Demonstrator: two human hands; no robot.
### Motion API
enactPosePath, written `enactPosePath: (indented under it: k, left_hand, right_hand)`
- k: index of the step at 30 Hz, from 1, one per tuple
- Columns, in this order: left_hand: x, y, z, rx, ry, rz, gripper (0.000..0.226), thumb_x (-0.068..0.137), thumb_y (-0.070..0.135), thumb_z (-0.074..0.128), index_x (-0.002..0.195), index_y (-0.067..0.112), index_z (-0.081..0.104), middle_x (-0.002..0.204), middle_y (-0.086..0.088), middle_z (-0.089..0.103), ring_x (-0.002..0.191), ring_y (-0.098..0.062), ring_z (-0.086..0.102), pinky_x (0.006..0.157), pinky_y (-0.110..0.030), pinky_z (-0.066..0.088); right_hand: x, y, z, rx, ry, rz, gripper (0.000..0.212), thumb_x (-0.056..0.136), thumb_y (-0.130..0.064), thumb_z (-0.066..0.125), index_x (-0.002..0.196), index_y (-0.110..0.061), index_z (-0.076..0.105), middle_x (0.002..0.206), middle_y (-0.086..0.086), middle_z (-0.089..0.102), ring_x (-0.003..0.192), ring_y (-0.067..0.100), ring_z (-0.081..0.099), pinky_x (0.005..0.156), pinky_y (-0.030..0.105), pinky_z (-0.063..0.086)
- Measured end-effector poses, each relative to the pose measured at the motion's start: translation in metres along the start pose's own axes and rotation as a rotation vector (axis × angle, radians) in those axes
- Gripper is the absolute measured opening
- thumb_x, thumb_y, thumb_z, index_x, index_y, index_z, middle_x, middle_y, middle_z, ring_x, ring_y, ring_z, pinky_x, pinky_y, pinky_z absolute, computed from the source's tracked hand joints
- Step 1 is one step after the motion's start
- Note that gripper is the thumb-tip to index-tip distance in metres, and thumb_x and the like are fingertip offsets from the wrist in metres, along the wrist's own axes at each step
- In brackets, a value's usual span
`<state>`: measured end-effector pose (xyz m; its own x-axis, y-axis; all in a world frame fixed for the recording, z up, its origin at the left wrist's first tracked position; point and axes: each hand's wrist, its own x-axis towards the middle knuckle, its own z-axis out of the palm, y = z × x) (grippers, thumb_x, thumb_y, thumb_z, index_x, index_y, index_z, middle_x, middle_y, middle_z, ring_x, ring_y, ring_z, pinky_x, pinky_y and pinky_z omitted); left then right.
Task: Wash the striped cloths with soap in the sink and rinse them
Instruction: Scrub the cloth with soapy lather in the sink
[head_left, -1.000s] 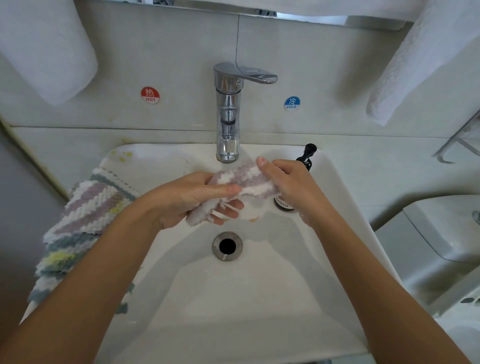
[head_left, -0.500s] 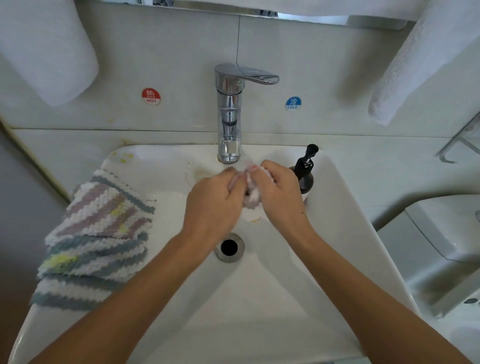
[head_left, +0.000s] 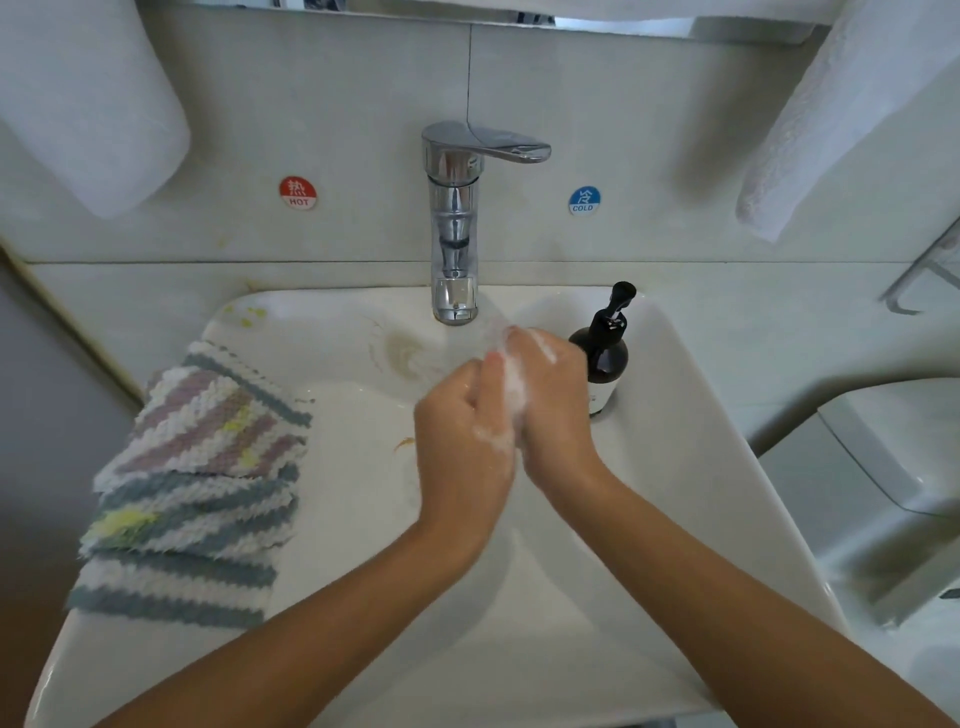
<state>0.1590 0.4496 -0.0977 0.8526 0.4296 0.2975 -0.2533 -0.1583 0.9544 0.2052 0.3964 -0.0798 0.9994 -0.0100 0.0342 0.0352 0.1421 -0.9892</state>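
Over the white sink (head_left: 691, 467), just below the faucet (head_left: 454, 234), my left hand (head_left: 462, 441) and my right hand (head_left: 553, 400) are pressed together. Between them they squeeze a small striped cloth (head_left: 511, 395). Only a foamy white sliver of it shows in the gap between the palms and above the fingertips. Soap suds cover the edges of both hands. A stack of striped cloths (head_left: 197, 483), purple, grey-blue and yellow on white, lies on the sink's left rim. No water stream is visible from the faucet. The hands hide the drain.
A dark pump soap bottle (head_left: 605, 358) stands on the sink's right rim, right behind my right hand. White towels (head_left: 98, 104) hang on the wall at upper left and upper right. A toilet (head_left: 883, 493) sits to the right of the sink.
The cloth was stretched between both hands a second ago. It is now bunched up and almost hidden between the closed hands, which have risen toward the faucet, with more foam showing.
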Motion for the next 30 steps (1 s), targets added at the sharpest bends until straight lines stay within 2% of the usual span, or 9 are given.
enactPosePath:
  k: [4, 8, 10, 12, 14, 17, 21, 25, 30]
  left_hand:
    - [0.011, -0.004, 0.002, -0.018, 0.041, -0.092, 0.052, 0.098, 0.036, 0.047, 0.057, 0.006, 0.035, 0.052, -0.001, 0.035, 0.051, -0.014, 0.037, 0.049, -0.037, 0.038]
    - [0.033, -0.014, -0.014, -0.102, 0.091, -0.219, 0.049, 0.101, 0.028, 0.051, 0.056, 0.012, 0.041, 0.047, 0.005, 0.039, 0.049, -0.013, 0.04, 0.053, -0.032, 0.033]
    - [0.02, -0.013, -0.012, -0.047, 0.049, -0.168, 0.048, 0.101, 0.028, 0.049, 0.06, 0.003, 0.043, 0.051, -0.01, 0.04, 0.052, -0.017, 0.044, 0.051, -0.038, 0.038]
    - [0.007, -0.009, -0.006, -0.011, 0.0, -0.114, 0.047, 0.099, 0.031, 0.047, 0.064, -0.002, 0.045, 0.057, -0.018, 0.043, 0.055, -0.02, 0.046, 0.052, -0.043, 0.045]
    - [0.006, -0.005, -0.003, -0.012, -0.038, -0.094, 0.045, 0.098, 0.027, 0.047, 0.06, 0.003, 0.043, 0.053, -0.01, 0.04, 0.053, -0.016, 0.044, 0.052, -0.039, 0.043]
    - [0.011, -0.004, -0.005, -0.031, -0.04, -0.114, 0.046, 0.1, 0.018, 0.049, 0.054, 0.014, 0.045, 0.048, 0.005, 0.045, 0.051, -0.011, 0.045, 0.053, -0.03, 0.043]
    - [0.02, -0.006, -0.012, -0.042, 0.01, -0.143, 0.044, 0.099, 0.018, 0.051, 0.055, 0.012, 0.045, 0.049, 0.001, 0.044, 0.05, -0.014, 0.045, 0.052, -0.031, 0.042]
    - [0.03, -0.012, -0.014, -0.077, 0.066, -0.225, 0.053, 0.097, 0.017, 0.052, 0.045, 0.023, 0.044, 0.044, 0.009, 0.039, 0.046, -0.01, 0.04, 0.053, -0.03, 0.036]
    - [0.021, -0.005, -0.01, -0.06, 0.016, -0.132, 0.046, 0.095, 0.011, 0.053, 0.052, 0.016, 0.039, 0.045, 0.007, 0.038, 0.049, -0.012, 0.039, 0.052, -0.028, 0.036]
  right_hand:
    - [-0.005, 0.002, -0.001, -0.071, -0.048, 0.011, 0.052, 0.089, 0.0, 0.049, 0.043, -0.023, 0.04, 0.043, -0.011, 0.035, 0.044, 0.007, 0.031, 0.045, 0.024, 0.027]
    - [-0.029, 0.014, 0.005, -0.093, -0.183, -0.052, 0.04, 0.087, -0.007, 0.048, 0.051, -0.022, 0.042, 0.048, -0.006, 0.039, 0.046, 0.007, 0.036, 0.045, 0.022, 0.03]
    - [-0.015, 0.013, 0.005, -0.108, -0.13, -0.011, 0.029, 0.083, -0.009, 0.05, 0.055, -0.014, 0.043, 0.05, 0.001, 0.037, 0.047, 0.012, 0.035, 0.046, 0.022, 0.027]
    - [-0.003, 0.01, 0.002, -0.115, -0.035, 0.08, 0.032, 0.084, -0.002, 0.051, 0.055, -0.012, 0.041, 0.046, -0.001, 0.034, 0.042, 0.011, 0.033, 0.043, 0.019, 0.026]
    - [-0.001, 0.008, -0.002, -0.036, 0.004, 0.152, 0.043, 0.087, 0.0, 0.049, 0.05, -0.019, 0.037, 0.043, -0.006, 0.034, 0.038, 0.008, 0.032, 0.04, 0.017, 0.026]
    - [-0.008, 0.006, -0.007, -0.016, -0.035, 0.138, 0.041, 0.09, -0.004, 0.051, 0.054, -0.02, 0.039, 0.048, -0.004, 0.038, 0.045, 0.008, 0.037, 0.044, 0.019, 0.031]
    - [-0.014, 0.006, -0.006, -0.02, -0.144, 0.146, 0.039, 0.089, 0.0, 0.048, 0.055, -0.016, 0.038, 0.048, -0.002, 0.037, 0.043, 0.009, 0.035, 0.04, 0.015, 0.028]
    - [-0.022, 0.005, -0.006, -0.037, -0.243, 0.104, 0.04, 0.087, 0.008, 0.047, 0.053, -0.012, 0.041, 0.044, -0.001, 0.04, 0.037, 0.008, 0.037, 0.037, 0.013, 0.03]
    - [-0.019, 0.005, -0.007, 0.002, -0.186, 0.023, 0.029, 0.073, -0.01, 0.05, 0.047, -0.018, 0.04, 0.043, -0.004, 0.035, 0.04, 0.01, 0.032, 0.041, 0.018, 0.028]
